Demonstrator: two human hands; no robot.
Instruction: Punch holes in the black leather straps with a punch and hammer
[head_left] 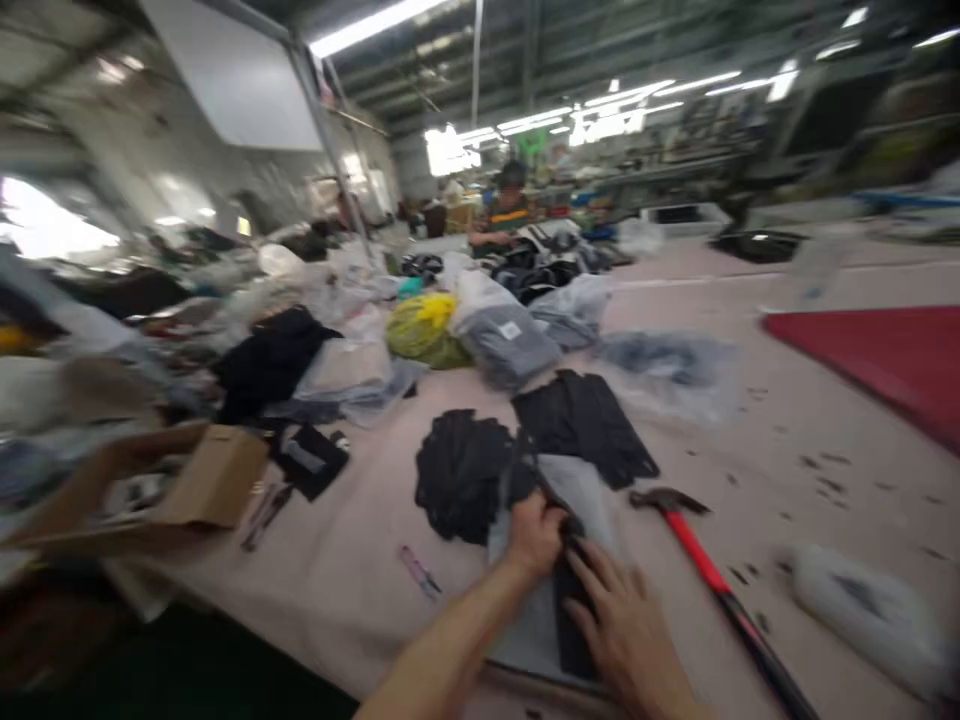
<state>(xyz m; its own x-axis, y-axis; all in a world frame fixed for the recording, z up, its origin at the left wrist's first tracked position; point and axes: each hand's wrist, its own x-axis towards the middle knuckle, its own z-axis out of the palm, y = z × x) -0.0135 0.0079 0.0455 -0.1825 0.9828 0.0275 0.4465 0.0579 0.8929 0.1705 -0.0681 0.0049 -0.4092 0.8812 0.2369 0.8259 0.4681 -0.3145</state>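
My left hand is closed on a black fabric strip near the front of the table. My right hand lies beside it with fingers stretched out over a dark, flat fabric piece. Under both hands is a pale grey sheet. Just beyond lie a round heap of black fabric pieces and a stack of black pieces. Left of my forearm is a small pink-handled tool, perhaps snips. Motion blur hides what lies between my fingertips.
A hammer with a red and black handle lies at right, near a plastic-wrapped bundle. Open cardboard box at left. Bagged goods, a yellow bag and red material lie farther back. A person works beyond.
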